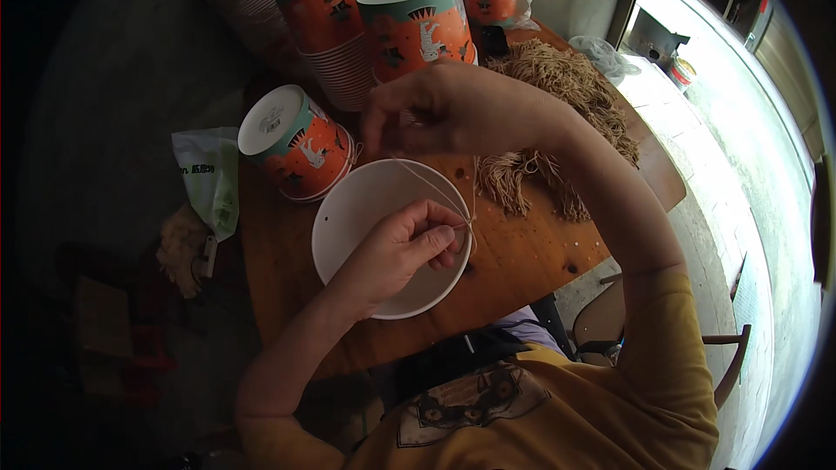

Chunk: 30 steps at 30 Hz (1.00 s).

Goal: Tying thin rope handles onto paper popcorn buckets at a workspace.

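A white paper bucket (340, 209) sits with its mouth up in front of me, and a small dark hole shows in its left wall. Inside the mouth, near the right rim, my left hand (409, 244) pinches a thin beige cord (471, 223) where it is looped at the rim. My right hand (435, 109) is raised over the far rim with its fingers curled closed. A strand of the cord runs slackly from there to the right rim. The right fingertips are partly in shadow.
The wooden table (531, 252) carries a pile of beige cords (566, 87) at the right. Upside-down orange and green buckets (296, 144) stand at the far left, with a taller stack (414, 22) behind. A plastic bag (209, 178) hangs by the left edge.
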Available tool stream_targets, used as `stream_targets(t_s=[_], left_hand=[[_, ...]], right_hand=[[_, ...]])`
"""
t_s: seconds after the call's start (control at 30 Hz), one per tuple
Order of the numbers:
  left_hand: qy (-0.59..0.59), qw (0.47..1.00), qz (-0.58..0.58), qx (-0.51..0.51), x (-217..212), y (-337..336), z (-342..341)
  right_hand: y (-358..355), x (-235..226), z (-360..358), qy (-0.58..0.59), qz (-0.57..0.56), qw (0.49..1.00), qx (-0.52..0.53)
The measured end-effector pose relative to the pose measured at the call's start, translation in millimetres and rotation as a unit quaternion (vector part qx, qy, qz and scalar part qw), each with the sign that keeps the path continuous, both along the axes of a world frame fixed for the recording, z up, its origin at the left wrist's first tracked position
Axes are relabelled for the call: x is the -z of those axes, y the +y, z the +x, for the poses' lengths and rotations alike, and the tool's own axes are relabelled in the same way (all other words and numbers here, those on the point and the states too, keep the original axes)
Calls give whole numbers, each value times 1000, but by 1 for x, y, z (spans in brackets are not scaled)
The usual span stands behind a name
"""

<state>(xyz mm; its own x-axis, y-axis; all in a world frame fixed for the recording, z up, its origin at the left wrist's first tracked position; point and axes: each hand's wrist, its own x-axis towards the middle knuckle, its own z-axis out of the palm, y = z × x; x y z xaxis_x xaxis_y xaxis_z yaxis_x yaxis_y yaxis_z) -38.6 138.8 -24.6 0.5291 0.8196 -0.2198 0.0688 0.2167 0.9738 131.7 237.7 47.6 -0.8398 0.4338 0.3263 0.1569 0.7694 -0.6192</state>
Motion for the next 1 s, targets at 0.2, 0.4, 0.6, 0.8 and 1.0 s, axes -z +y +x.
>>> stream_targets(t_s=[0.2,0.4,0.6,0.8,1.0], left_hand=[[2,1000,1,10,0,4,3],[-15,999,18,22,-1,2,7],[3,1000,-12,16,-9,-1,13],[-55,998,-39,-19,1,3,9],[-76,996,-40,-26,2,8,11]], right_hand=[[8,3,5,112,355,926,64],[4,1,0,60,443,891,83],[20,45,15,11,306,938,163],[-46,64,41,117,-8,951,287],[-114,87,40,102,-103,941,307]])
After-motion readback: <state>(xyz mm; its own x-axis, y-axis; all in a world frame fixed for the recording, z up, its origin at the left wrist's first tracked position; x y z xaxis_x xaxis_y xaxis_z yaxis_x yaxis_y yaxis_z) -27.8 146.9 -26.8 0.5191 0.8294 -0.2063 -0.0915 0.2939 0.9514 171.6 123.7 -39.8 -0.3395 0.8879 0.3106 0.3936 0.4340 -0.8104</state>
